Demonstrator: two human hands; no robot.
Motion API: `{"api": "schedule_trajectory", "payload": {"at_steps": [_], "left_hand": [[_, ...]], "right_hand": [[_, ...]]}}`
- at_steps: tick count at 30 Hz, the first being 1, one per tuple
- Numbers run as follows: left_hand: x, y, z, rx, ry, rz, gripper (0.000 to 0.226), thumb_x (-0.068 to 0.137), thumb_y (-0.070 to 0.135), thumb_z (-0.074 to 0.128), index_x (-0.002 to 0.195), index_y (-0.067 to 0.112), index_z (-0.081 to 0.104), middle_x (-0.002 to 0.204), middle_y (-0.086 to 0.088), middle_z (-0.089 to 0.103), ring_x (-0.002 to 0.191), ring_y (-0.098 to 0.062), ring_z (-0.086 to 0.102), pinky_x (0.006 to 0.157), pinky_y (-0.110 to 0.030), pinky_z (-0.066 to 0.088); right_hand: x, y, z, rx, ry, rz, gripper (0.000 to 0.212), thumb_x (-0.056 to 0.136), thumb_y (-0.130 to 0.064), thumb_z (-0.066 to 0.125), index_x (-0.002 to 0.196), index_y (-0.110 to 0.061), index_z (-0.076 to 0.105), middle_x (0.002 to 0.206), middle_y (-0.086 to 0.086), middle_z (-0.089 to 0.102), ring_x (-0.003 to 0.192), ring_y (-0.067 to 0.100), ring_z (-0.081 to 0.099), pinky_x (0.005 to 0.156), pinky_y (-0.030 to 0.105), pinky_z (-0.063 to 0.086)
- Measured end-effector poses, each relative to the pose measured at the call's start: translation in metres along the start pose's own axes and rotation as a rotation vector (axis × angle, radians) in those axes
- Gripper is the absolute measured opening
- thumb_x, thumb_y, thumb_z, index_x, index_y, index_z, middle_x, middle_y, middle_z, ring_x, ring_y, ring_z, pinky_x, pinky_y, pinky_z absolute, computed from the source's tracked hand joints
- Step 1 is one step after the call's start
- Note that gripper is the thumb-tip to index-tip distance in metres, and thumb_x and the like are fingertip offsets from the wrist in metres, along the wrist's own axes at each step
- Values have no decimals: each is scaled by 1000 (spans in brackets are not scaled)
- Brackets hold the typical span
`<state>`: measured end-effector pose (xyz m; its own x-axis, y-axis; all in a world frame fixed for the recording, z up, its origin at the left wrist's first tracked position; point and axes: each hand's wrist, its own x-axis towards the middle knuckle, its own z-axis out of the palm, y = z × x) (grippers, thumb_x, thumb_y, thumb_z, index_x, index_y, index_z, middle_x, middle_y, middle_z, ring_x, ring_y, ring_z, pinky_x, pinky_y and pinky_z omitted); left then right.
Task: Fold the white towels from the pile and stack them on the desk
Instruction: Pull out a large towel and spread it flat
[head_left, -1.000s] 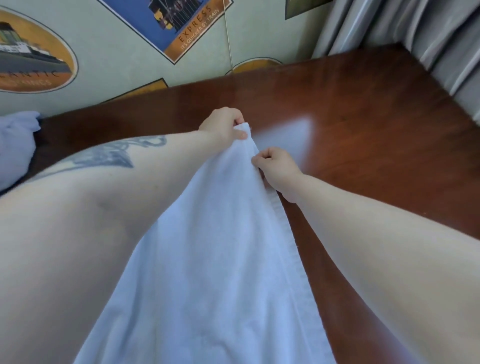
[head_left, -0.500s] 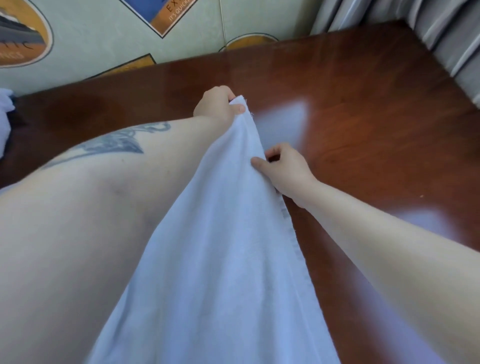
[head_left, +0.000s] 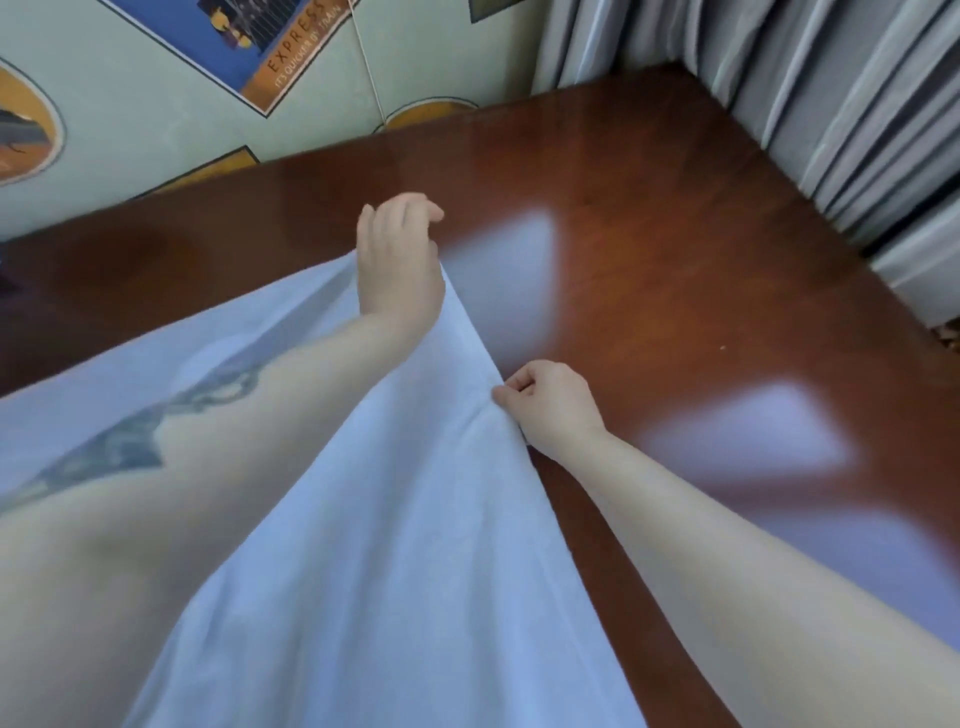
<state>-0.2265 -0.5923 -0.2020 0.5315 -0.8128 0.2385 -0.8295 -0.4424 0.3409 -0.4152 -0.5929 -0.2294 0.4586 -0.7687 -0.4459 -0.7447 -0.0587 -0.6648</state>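
A white towel (head_left: 395, 545) stretches from the bottom of the head view up across the dark wooden desk (head_left: 675, 234). My right hand (head_left: 550, 405) pinches the towel's right edge just above the desk. My left hand (head_left: 400, 260) is raised past the towel's far end with its fingers loosely spread and nothing between them. The cloth runs under its wrist and spreads out to the left behind my forearm. The pile of towels is out of view.
Grey curtains (head_left: 831, 104) hang along the desk's right side. A wall with travel posters (head_left: 275, 52) backs the desk's far edge. Bright window reflections lie on the polished top.
My left hand has let go of the towel's corner and its fingers have spread. The towel's far end has dropped and fanned out to the left. My right hand keeps its pinch, lower and nearer.
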Motion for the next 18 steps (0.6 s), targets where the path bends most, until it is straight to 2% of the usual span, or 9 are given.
{"api": "schedule_trajectory", "payload": {"at_steps": [3,5,7,10,13,18], "left_hand": [[-96,23,-6,-41,-225,84,44,98,11,43,142,14,43,159,-5,26,150,-21,13,119,-39,4],[-147,23,-1,-4,-410,44,53,103,27,33,154,17,22,165,0,5,151,-18,-4,119,-40,-1],[-179,20,9,59,-530,-11,60,104,39,25,157,22,1,164,5,-11,150,-15,-14,119,-41,-7],[-190,23,21,168,-468,-7,62,103,44,19,156,25,-6,163,6,-14,150,-15,-15,120,-43,-6],[-188,26,25,199,-445,-25,61,103,45,16,157,25,-3,164,6,-11,151,-16,-11,120,-44,-5],[-188,33,25,259,-446,-68,59,105,43,15,156,23,-6,164,4,-12,151,-18,-11,120,-45,-6]], "right_hand": [[-11,3,-9,254,-71,33,18,82,-26,72,89,-11,65,86,7,71,77,24,71,71,42,60],[-26,11,-12,379,-161,70,24,80,-27,77,89,-12,61,89,7,70,74,21,71,65,39,61],[-49,27,-11,394,-279,125,30,79,-31,79,82,-11,57,79,4,66,62,15,68,54,31,57],[-86,53,-5,262,-335,124,30,79,-28,76,78,-4,59,70,5,57,58,15,57,53,36,49],[-119,74,-1,139,-289,120,29,74,-31,75,68,-13,53,64,1,45,57,15,42,55,29,33],[-178,110,-8,8,-329,149,25,69,-36,75,66,-19,56,58,-8,50,51,9,47,51,24,34]]}}
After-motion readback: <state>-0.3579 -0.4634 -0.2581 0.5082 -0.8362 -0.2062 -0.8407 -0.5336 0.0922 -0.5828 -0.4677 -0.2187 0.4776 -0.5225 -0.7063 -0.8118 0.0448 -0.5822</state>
